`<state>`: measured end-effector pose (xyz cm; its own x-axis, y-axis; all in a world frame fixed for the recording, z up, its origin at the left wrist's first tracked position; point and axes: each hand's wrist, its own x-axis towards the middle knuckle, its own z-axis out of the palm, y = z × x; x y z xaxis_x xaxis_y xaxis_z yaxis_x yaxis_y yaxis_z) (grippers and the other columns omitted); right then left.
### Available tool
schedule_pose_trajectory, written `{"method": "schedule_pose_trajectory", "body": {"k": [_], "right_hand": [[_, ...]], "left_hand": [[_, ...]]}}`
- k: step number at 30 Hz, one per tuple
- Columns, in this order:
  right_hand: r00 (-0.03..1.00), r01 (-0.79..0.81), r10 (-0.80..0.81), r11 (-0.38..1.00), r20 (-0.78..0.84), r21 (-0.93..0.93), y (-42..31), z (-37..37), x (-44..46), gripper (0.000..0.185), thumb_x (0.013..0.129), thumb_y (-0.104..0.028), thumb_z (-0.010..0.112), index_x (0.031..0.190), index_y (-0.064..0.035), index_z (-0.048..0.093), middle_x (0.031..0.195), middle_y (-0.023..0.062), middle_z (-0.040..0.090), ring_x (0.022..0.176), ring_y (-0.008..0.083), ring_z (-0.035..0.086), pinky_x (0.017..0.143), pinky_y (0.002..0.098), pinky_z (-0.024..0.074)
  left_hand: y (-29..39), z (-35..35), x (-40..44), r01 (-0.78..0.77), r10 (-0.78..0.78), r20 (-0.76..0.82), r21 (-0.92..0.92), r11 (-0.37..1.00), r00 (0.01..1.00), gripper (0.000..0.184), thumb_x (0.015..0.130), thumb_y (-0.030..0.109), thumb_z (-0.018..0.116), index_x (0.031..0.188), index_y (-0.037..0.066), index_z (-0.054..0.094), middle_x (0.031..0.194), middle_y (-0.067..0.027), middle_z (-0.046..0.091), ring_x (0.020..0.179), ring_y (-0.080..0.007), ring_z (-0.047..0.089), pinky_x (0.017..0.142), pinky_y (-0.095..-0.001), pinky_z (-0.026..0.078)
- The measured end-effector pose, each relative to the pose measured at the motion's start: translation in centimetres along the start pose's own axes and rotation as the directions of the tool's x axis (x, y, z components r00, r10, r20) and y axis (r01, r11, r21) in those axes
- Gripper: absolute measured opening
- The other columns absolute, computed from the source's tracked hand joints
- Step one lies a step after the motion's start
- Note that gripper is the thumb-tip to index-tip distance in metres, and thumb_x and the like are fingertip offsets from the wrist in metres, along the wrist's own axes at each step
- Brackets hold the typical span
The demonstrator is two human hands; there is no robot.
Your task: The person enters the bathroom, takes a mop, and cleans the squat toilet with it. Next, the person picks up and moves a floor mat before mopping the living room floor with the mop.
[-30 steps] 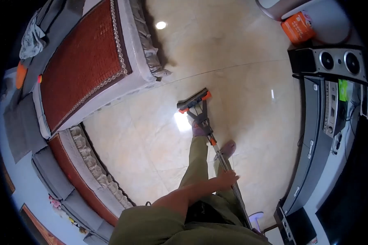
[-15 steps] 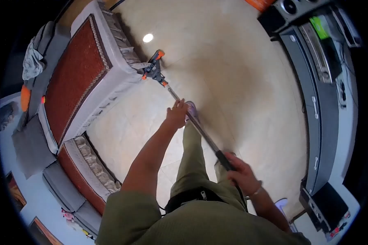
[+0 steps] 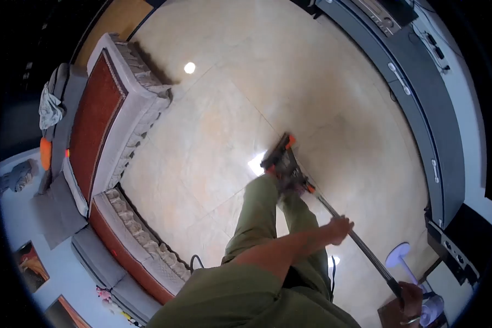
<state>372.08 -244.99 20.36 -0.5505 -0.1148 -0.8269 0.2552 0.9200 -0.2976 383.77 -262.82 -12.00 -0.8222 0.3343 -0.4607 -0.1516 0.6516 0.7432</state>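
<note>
A mop with a long metal pole [image 3: 361,243] slants across the view. Its dark head with orange ends [image 3: 279,153] lies on the tiled floor [image 3: 218,131] just ahead of my feet. My left hand [image 3: 339,229] is wrapped round the middle of the pole. Near the lower right, my right hand [image 3: 411,302] grips the dark upper end of the pole, with a bracelet at the wrist. The fingers of my right hand are dim and partly blurred.
A sofa with reddish-brown covers [image 3: 99,109] and ruffled edges runs along the left. On the right stands a long grey cabinet [image 3: 421,109]. A speaker [image 3: 451,249] and a purple round-topped stand [image 3: 397,253] are at the lower right. Wall pictures hang at lower left.
The mop head went out to the sofa corner, then came back towards my feet. Both hands have moved right and down since half a second ago. The view has shifted along the room.
</note>
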Motion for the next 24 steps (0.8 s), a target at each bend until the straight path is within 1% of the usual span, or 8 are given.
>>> {"method": "schedule_pose_trajectory", "body": {"k": [4, 6, 10, 13, 16, 18, 22, 24], "right_hand": [[0.972, 0.175, -0.187, 0.980, -0.144, -0.091, 6.9, -0.1, 0.9, 0.015, 0.080, -0.011, 0.054, 0.088, 0.0009, 0.060, 0.061, 0.0025, 0.055, 0.041, 0.0053, 0.042, 0.033, 0.0202, 0.0300], [0.940, -0.296, 0.341, 0.828, -0.009, 0.476, 11.7, 1.2, 1.9, 0.019, 0.077, -0.013, 0.060, 0.092, -0.0011, 0.060, 0.064, 0.0010, 0.055, 0.044, 0.0054, 0.043, 0.035, 0.0198, 0.0337], [0.973, -0.228, 0.196, 0.887, 0.119, 0.401, 12.9, 11.2, 4.0, 0.029, 0.075, -0.015, 0.065, 0.099, -0.0007, 0.060, 0.064, -0.0004, 0.052, 0.049, 0.0078, 0.048, 0.044, 0.0206, 0.0396], [0.973, -0.076, 0.022, 0.971, 0.228, 0.228, 4.6, 19.0, 11.1, 0.029, 0.079, -0.016, 0.060, 0.103, 0.0011, 0.058, 0.074, -0.0003, 0.056, 0.061, 0.0063, 0.050, 0.055, 0.0218, 0.0431], [0.737, 0.518, -0.592, 0.804, 0.326, 0.291, -6.7, 28.4, 19.4, 0.045, 0.078, -0.011, 0.057, 0.120, -0.0031, 0.044, 0.092, 0.0097, 0.058, 0.080, 0.0154, 0.056, 0.074, 0.0276, 0.0443], [0.709, 0.488, -0.502, 0.856, 0.496, 0.170, -15.9, 34.6, 23.8, 0.047, 0.081, -0.016, 0.051, 0.126, -0.0102, 0.039, 0.098, 0.0185, 0.056, 0.086, 0.0259, 0.056, 0.076, 0.0327, 0.0431], [0.668, 0.724, -0.712, 0.689, 0.215, 0.032, -29.1, 42.6, 29.0, 0.036, 0.080, -0.021, 0.052, 0.115, -0.0180, 0.051, 0.087, 0.0172, 0.060, 0.083, 0.0327, 0.057, 0.073, 0.0396, 0.0448], [0.680, 0.719, -0.717, 0.693, 0.154, 0.049, -30.0, 41.5, 31.3, 0.031, 0.079, -0.019, 0.053, 0.110, -0.0161, 0.055, 0.086, 0.0162, 0.060, 0.080, 0.0308, 0.058, 0.071, 0.0367, 0.0455]], "left_hand": [[-0.6, 3.6, 1.5, -0.062, 0.060, -0.114, -0.015, 0.998, 0.992, 0.028, 0.070, 0.015, 0.059, 0.096, 0.007, 0.053, 0.091, -0.0076, 0.054, 0.093, -0.0234, 0.051, 0.071, -0.0422, 0.043], [-2.7, 4.3, 0.8, -0.049, 0.045, -0.164, -0.018, 0.999, 0.985, 0.015, 0.073, 0.019, 0.056, 0.086, 0.010, 0.055, 0.085, -0.0042, 0.056, 0.092, -0.0210, 0.052, 0.070, -0.0421, 0.041], [-9.7, 6.9, -2.2, 0.033, -0.002, -0.161, 0.186, 0.982, 0.987, 0.021, 0.069, 0.029, 0.058, 0.080, 0.012, 0.056, 0.076, -0.0044, 0.055, 0.080, -0.0224, 0.055, 0.062, -0.0402, 0.043], [-22.8, 6.7, -4.8, 0.347, -0.264, -0.341, 0.208, 0.915, 0.902, 0.015, 0.079, 0.027, 0.049, 0.078, 0.013, 0.052, 0.077, -0.0053, 0.051, 0.078, -0.0228, 0.050, 0.063, -0.0422, 0.039], [-29.7, -4.7, -11.1, 0.601, -0.509, -0.332, 0.307, 0.738, 0.794, 0.022, 0.076, 0.025, 0.052, 0.093, 0.013, 0.058, 0.101, -0.0067, 0.055, 0.101, -0.0255, 0.049, 0.070, -0.0442, 0.041], [-32.0, -11.2, -15.2, 0.661, -0.618, -0.234, 0.244, 0.710, 0.750, 0.044, 0.078, 0.024, 0.054, 0.119, 0.013, 0.044, 0.129, -0.0160, 0.036, 0.120, -0.0330, 0.033, 0.086, -0.0490, 0.039], [-43.4, -15.4, -18.6, 0.567, -0.409, -0.681, 0.011, 0.824, 0.607, 0.070, 0.075, 0.013, 0.058, 0.133, 0.009, 0.019, 0.140, -0.0181, 0.013, 0.127, -0.0364, 0.016, 0.093, -0.0532, 0.032], [-39.1, -19.9, -16.0, 0.679, -0.658, -0.579, -0.228, 0.698, 0.482, 0.068, 0.073, 0.012, 0.058, 0.130, 0.005, 0.022, 0.138, -0.0188, 0.014, 0.128, -0.0367, 0.015, 0.096, -0.0538, 0.026]]}}
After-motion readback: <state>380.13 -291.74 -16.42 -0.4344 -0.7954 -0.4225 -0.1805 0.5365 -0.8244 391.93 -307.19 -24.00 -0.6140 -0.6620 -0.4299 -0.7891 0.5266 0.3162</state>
